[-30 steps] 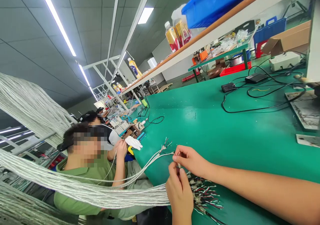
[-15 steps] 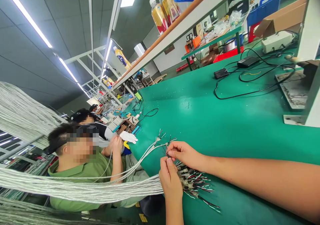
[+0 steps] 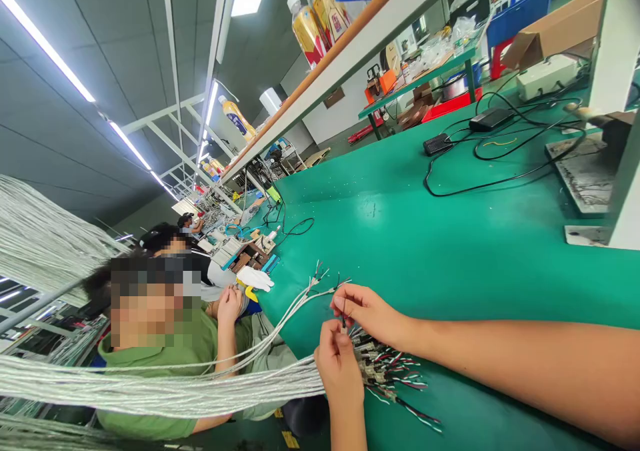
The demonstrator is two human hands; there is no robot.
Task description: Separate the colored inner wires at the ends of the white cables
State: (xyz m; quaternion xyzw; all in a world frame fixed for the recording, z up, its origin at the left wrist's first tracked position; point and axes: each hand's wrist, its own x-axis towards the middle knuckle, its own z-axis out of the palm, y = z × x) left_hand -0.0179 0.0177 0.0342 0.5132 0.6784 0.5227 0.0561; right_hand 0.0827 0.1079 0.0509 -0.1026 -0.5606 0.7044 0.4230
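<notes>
My left hand (image 3: pixel 341 364) is closed on the end of a white cable, its thumb and forefinger pinching just below the stripped part. Right above it, my right hand (image 3: pixel 367 309) pinches the thin dark wires that come out of that cable end. Beneath both hands, a thick bundle of white cables (image 3: pixel 240 394) runs in from the left. Its fanned ends, stripped to red, black and white wires (image 3: pixel 400 369), lie on the green tabletop (image 3: pixel 450 257). A few separate cables with split ends (image 3: pixel 313 284) rest beyond my hands.
To the left sits a co-worker in a green shirt (image 3: pixel 200 344), hands raised. A white glove (image 3: pixel 255 278) lies near a small bench machine (image 3: pixel 250 254). Black cords with an adapter (image 3: pixel 491 119) spread over the far right. Overhead runs a shelf edge (image 3: pixel 350 44) with bottles.
My fingertips have moved slightly apart, with a dark wire now showing between them. The co-worker's head and hands have shifted a little. The whole view has moved slightly.
</notes>
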